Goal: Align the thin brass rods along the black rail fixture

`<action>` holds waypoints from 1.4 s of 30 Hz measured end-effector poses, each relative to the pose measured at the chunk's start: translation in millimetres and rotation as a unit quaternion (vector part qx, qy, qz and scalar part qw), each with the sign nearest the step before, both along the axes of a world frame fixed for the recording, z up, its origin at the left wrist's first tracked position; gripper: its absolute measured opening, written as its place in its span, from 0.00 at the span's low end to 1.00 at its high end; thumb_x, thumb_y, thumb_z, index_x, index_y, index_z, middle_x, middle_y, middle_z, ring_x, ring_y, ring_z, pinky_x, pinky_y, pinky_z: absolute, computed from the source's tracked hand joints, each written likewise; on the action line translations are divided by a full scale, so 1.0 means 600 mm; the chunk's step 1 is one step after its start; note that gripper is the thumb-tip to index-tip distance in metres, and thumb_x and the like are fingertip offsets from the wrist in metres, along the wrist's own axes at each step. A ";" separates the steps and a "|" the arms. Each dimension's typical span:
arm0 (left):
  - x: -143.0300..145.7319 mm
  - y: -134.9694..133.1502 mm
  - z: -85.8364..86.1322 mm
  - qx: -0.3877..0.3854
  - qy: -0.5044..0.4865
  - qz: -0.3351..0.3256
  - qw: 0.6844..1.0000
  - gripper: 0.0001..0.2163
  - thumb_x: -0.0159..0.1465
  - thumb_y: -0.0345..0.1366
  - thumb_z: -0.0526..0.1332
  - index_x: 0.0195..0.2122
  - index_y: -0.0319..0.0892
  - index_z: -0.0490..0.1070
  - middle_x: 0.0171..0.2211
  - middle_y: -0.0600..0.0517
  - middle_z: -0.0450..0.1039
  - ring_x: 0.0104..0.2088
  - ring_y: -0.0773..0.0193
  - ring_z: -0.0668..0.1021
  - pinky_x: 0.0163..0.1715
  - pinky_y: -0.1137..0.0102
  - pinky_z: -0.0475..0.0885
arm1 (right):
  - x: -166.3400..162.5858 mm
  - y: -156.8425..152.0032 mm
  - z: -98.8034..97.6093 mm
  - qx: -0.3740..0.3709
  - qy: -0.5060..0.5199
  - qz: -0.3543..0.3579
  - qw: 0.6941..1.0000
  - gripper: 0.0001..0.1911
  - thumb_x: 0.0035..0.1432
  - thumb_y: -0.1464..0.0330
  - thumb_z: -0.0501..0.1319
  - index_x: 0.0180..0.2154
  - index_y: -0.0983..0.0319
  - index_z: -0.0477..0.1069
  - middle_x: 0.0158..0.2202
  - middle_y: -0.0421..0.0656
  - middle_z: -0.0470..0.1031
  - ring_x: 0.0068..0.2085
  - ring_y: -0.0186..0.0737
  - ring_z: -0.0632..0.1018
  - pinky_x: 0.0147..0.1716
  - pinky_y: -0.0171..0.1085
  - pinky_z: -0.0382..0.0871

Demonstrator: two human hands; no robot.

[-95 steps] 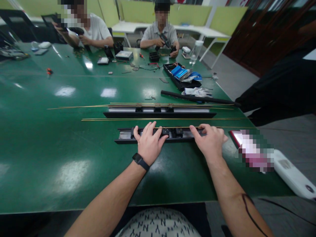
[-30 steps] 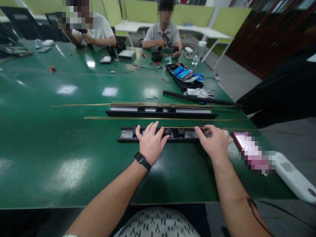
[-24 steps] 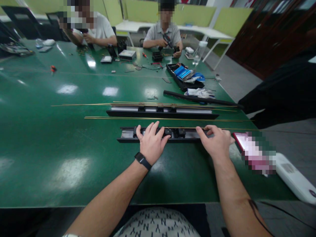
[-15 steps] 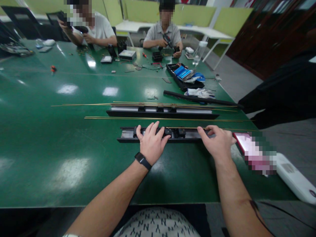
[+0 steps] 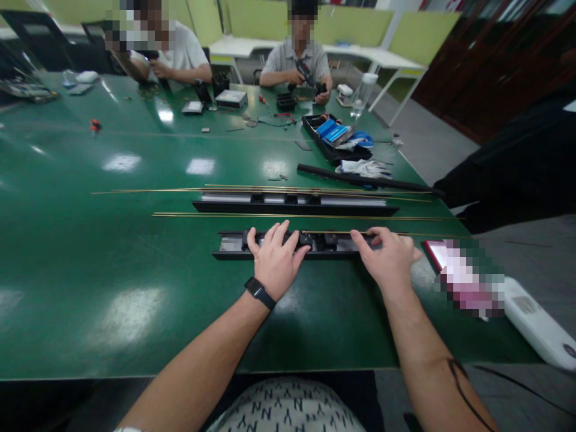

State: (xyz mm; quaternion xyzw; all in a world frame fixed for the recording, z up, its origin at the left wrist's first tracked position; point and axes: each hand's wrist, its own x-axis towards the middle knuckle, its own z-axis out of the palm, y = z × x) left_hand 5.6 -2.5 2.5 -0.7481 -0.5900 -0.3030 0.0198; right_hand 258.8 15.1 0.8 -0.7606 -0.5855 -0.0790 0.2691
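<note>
On the green table a black channel rail [image 5: 288, 257] with a silvery inner face lies lengthwise before me. Several black blocks [image 5: 330, 241] sit in it. My left hand [image 5: 275, 258], a dark watch on its wrist, reaches over the rail with fingers apart, its thumb and index finger around a black block [image 5: 305, 240]. From that block a thin brass rod [image 5: 330, 232] runs right along the rail's far edge. My right hand [image 5: 387, 255] pinches this rod between thumb and fingers near the rail's right end. The exact contact under the fingertips is hidden.
Beyond lie loose brass rods [image 5: 225, 214] and a second black rail [image 5: 292, 210]. Farther off are a black strip [image 5: 324, 172], white gloves [image 5: 364, 169] and a black tray [image 5: 315, 135]. A phone [image 5: 434, 255] and white device [image 5: 535, 321] lie right. Two people sit opposite.
My right hand has slid a little to the left along the brass rod. My left hand stays on the black block.
</note>
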 end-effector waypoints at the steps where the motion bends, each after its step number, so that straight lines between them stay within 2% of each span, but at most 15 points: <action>1: 0.000 0.000 0.000 0.001 0.001 0.001 1.000 0.14 0.71 0.49 0.58 0.51 0.52 0.77 0.64 0.47 0.71 0.63 0.49 0.73 0.68 0.38 0.41 | 0.001 0.000 -0.001 0.000 -0.001 -0.001 1.000 0.27 0.59 0.42 0.60 0.39 0.58 0.78 0.35 0.48 0.79 0.44 0.56 0.71 0.44 0.48 0.51; 7: -0.001 0.000 0.001 0.004 0.003 0.001 1.000 0.14 0.71 0.49 0.58 0.52 0.52 0.77 0.63 0.46 0.71 0.62 0.48 0.73 0.68 0.38 0.42 | 0.011 0.004 -0.004 -0.005 -0.005 -0.005 1.000 0.28 0.60 0.41 0.58 0.39 0.58 0.78 0.36 0.50 0.79 0.44 0.57 0.69 0.43 0.48 0.52; 18: -0.001 0.001 0.001 0.004 0.000 0.000 1.000 0.14 0.71 0.48 0.59 0.51 0.52 0.77 0.63 0.46 0.71 0.62 0.49 0.73 0.68 0.39 0.42 | 0.025 0.008 -0.007 -0.018 0.001 -0.034 0.999 0.27 0.57 0.41 0.61 0.36 0.58 0.77 0.35 0.47 0.79 0.44 0.55 0.70 0.43 0.47 0.52; 29: -0.003 0.000 -0.004 0.003 -0.001 -0.001 1.000 0.14 0.71 0.49 0.59 0.51 0.51 0.76 0.63 0.46 0.71 0.62 0.49 0.73 0.68 0.38 0.41 | 0.030 0.007 -0.008 -0.010 0.003 -0.028 1.000 0.26 0.57 0.41 0.62 0.37 0.57 0.77 0.35 0.47 0.78 0.45 0.56 0.69 0.43 0.48 0.52; 42: -0.005 0.000 0.001 0.000 -0.002 -0.002 1.000 0.14 0.71 0.49 0.58 0.51 0.51 0.77 0.63 0.45 0.71 0.62 0.49 0.73 0.68 0.38 0.42 | 0.031 0.002 0.011 -0.021 0.031 -0.040 0.999 0.24 0.58 0.43 0.61 0.36 0.58 0.76 0.36 0.49 0.77 0.46 0.58 0.70 0.43 0.50 0.55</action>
